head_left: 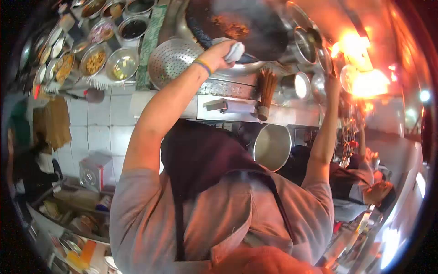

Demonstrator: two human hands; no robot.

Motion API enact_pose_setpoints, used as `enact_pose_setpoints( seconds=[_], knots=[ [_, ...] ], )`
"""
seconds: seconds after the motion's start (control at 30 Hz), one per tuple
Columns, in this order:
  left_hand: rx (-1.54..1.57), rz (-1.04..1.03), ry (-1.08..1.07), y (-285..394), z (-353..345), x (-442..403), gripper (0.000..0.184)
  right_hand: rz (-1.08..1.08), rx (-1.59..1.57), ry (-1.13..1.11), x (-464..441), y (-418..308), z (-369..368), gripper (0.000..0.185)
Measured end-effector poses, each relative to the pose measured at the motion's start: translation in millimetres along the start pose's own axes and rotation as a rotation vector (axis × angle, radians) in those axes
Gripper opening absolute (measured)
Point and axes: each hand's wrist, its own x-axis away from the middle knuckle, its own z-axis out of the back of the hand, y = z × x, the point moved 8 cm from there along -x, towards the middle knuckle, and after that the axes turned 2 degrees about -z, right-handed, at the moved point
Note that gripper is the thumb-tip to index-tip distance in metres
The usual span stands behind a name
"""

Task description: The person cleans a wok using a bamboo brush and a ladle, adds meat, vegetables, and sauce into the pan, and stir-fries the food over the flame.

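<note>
My left hand (220, 55), with coloured bands at the wrist, is closed around a folded white cloth (235, 53) at the near rim of a large dark wok (264, 36). Browned food (230, 27) lies in the wok amid smoke. Just left of that hand rests a perforated metal strainer (171, 61). My right arm reaches forward to the right, and my right hand (332, 81) is small and blurred near metal pans and bowls (318, 86). Its fingers cannot be made out, nor whether it holds anything.
Bright flames (360, 64) flare at right, beyond my right hand. Bowls of ingredients (95, 60) crowd the left counter. A bamboo brush (265, 91) lies by the stove edge, above a deep pot (272, 146). Another person (358, 182) stands at the right; someone else is at far left.
</note>
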Motion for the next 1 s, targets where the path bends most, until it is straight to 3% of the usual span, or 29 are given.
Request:
enact_pose_setpoints(
  seconds=[0.03, 0.1, 0.13, 0.2, 0.23, 0.3, 0.33, 0.37, 0.4, 0.43, 0.57, 0.6, 0.7, 0.77, 0.83, 0.87, 0.97, 1.0],
  knots=[
    [-0.026, 0.017, -0.025, 1, -1, -4, 0.014, -0.073, -0.145, 0.032, 35, -20, 41, 0.042],
    [0.036, 0.048, -0.063, 0, -3, -15, 0.013, -0.010, -0.350, 0.000, 67, -41, 68, 0.043],
    [0.044, 0.071, -0.093, 0, -9, -22, 0.014, 0.043, -0.634, -0.080, 84, -52, 72, 0.042],
    [0.036, 0.067, -0.217, -2, -5, -46, 0.013, -0.100, -0.774, -0.209, 109, -89, 83, 0.043],
    [0.033, 0.071, -0.279, -7, -5, -52, 0.013, -0.065, -0.824, -0.231, 114, -107, 80, 0.043],
    [0.098, 0.028, 0.017, -6, 0, -21, 0.009, 0.038, -0.701, -0.243, 125, -156, 92, 0.042],
    [0.105, 0.012, 0.028, -10, -1, -14, 0.009, 0.078, -0.761, -0.220, 116, -151, 61, 0.040],
    [0.114, -0.016, 0.037, -8, -2, -8, 0.009, 0.082, -0.610, -0.082, 122, -167, 70, 0.038],
    [0.073, 0.015, -0.045, -12, -9, 1, 0.011, 0.114, -0.586, -0.080, 130, -181, 78, 0.038],
    [0.040, 0.047, -0.120, -16, -13, 12, 0.013, 0.152, -0.561, -0.086, 139, -191, 90, 0.039],
    [0.068, 0.019, -0.018, -10, -14, 14, 0.017, 0.195, -0.504, -0.221, 174, -187, 118, 0.039],
    [0.056, 0.029, 0.030, -8, -12, 12, 0.021, 0.280, -0.404, -0.169, 186, -184, 133, 0.038],
    [-0.030, 0.033, -0.037, -12, -30, 39, 0.022, 0.283, -0.366, -0.325, 206, -175, 153, 0.037],
    [0.015, 0.127, -0.045, -18, -44, 72, 0.020, 0.341, -0.390, -0.258, 209, -186, 163, 0.037],
    [-0.041, 0.069, 0.004, -5, -53, 82, 0.021, 0.330, -0.272, -0.299, 200, -207, 153, 0.038],
    [0.026, 0.124, -0.086, -3, -53, 69, 0.021, 0.253, -0.297, -0.363, 192, -218, 144, 0.039],
    [0.073, 0.136, 0.017, -1, -26, 31, 0.019, 0.249, -0.304, -0.281, 159, -244, 90, 0.038],
    [0.049, 0.043, -0.006, -7, -16, 22, 0.018, 0.268, -0.351, -0.216, 152, -252, 78, 0.038]
  ],
)
